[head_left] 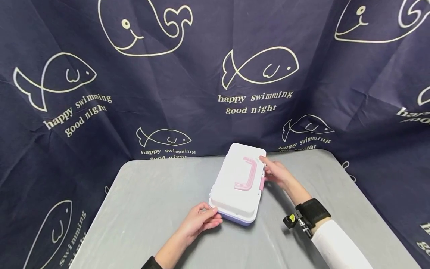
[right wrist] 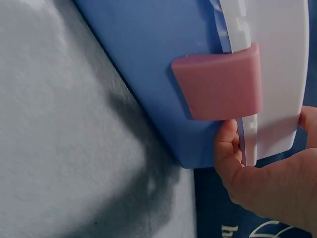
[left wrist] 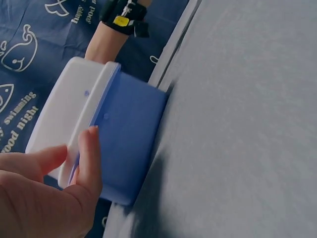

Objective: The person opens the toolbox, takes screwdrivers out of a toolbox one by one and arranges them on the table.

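A storage box (head_left: 231, 179) with a white lid and a blue base (left wrist: 131, 134) stands at an angle on the table, lid down. On the lid lies a pink handle (head_left: 250, 175); a pink latch (right wrist: 218, 87) sits on the right side. My left hand (head_left: 198, 220) pinches the rim at the near left corner, thumb on the lid side and fingers against the blue side. At the far right edge my right hand (head_left: 277, 173) grips the box beyond the latch, its thumb over the lid and fingers under the rim. The box's inside is hidden.
A grey-covered table (head_left: 151, 194) lies under the box, whose far end is near the table's back edge. Dark blue cloth (head_left: 201, 74) with white fish and whale drawings hangs behind and at both sides. A black strap with a small device (head_left: 297, 218) is on the right wrist.
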A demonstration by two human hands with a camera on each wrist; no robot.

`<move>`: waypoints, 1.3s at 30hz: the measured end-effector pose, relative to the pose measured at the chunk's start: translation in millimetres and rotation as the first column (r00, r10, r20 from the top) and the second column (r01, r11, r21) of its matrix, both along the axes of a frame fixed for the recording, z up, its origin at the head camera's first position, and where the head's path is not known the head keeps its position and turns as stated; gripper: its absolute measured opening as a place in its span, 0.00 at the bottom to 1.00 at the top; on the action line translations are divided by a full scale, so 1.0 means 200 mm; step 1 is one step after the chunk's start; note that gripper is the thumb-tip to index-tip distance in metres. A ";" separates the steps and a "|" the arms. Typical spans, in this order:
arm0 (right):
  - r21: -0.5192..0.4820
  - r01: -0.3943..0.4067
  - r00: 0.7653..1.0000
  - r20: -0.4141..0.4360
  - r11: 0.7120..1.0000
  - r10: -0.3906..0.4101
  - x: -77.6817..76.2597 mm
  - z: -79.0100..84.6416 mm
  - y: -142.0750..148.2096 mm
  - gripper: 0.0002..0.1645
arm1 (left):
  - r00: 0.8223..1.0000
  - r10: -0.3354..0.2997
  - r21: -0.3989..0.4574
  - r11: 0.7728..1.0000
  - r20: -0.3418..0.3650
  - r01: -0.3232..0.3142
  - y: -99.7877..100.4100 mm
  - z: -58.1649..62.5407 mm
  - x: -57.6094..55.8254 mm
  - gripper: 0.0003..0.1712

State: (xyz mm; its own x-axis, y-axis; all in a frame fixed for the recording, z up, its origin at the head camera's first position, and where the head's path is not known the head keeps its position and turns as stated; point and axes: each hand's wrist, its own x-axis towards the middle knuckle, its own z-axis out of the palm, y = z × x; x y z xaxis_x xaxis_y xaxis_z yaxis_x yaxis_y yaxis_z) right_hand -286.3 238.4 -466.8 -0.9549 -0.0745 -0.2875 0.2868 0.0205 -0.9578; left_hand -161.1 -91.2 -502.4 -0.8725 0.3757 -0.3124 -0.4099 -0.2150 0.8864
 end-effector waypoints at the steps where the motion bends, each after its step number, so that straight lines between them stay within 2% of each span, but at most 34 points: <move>1: 0.000 -0.009 1.000 -0.002 1.000 0.009 0.01 0.01 -0.01 0.21 | 1.000 -0.020 -0.019 1.000 -0.003 0.020 -0.02 0.01 0.01 0.10; 7: 0.005 -0.049 0.999 0.005 0.999 0.049 0.09 0.04 -0.09 0.21 | 0.993 -0.120 -0.105 0.987 0.004 0.120 -0.14 0.05 0.10 0.12; 14: 0.003 -0.122 0.993 0.009 0.993 0.122 0.13 0.01 -0.16 0.19 | 0.983 -0.185 -0.151 0.971 0.016 0.185 -0.23 0.05 0.19 0.11; 21: 0.019 -0.166 0.986 -0.001 0.986 0.166 0.14 -0.02 -0.23 0.22 | 0.980 -0.196 -0.135 0.971 0.023 0.197 -0.29 0.03 0.25 0.10; 27: 0.017 -0.146 0.989 0.011 0.989 0.146 0.17 -0.07 -0.25 0.26 | 0.977 -0.213 -0.137 0.967 0.014 0.213 -0.32 0.01 0.28 0.10; 32: 0.017 -0.142 0.990 -0.010 0.990 0.142 0.18 -0.08 -0.26 0.30 | 0.965 -0.263 -0.194 0.947 -0.020 0.254 -0.35 0.03 0.26 0.13; 36: 0.019 -0.122 0.991 -0.053 0.992 0.123 0.19 -0.08 -0.24 0.31 | 0.951 -0.302 -0.279 0.920 -0.064 0.274 -0.38 0.08 0.19 0.16; 39: 0.019 -0.131 0.990 -0.048 0.991 0.132 0.21 -0.08 -0.22 0.34 | 0.950 -0.291 -0.353 0.906 -0.115 0.235 -0.39 0.13 0.13 0.15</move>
